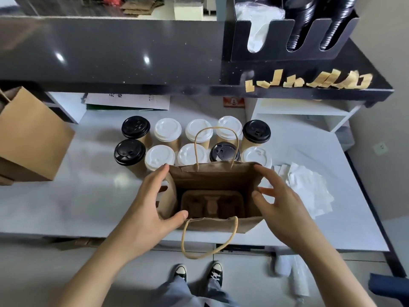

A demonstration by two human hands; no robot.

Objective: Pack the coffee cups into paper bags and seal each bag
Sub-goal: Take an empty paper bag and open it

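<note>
Paper bag: the open kraft paper bag (212, 178) stands upright at the near edge of the white bench (66, 196), mouth up, with one twisted-paper handle standing at the far side and the other flopped over the near edge.
Cup tray: a moulded pulp cup carrier (212, 203) sits flat in the bottom of the bag, its wells empty.
Coffee cups: ten lidded coffee cups (192, 140) stand in two rows just beyond the bag, some with white lids and some with black; none is in the bag yet.
Left hand: the left hand (152, 196) rests against the bag's left wall, thumb hooked over the near rim, fingers straight along the outside.
Right hand: the right hand (276, 193) hovers at the bag's right wall, its grip spread, fingers loose and apart, holding nothing.
Handling, bag: thin paper, light and easily creased; it will likely tip or collapse unless steadied at the rim or side walls.
Handling, cups: probably full, so top-heavy and prone to spilling; best taken round the stiff paper body below the lid, kept upright, not squeezed or lifted by the lid.
Sealing: strips of tan tape (309, 82) hang along the dark shelf edge at far right, ready to use.
Other: a second brown bag (33, 138) stands at far left; white napkins (307, 189) lie to the right.
</note>
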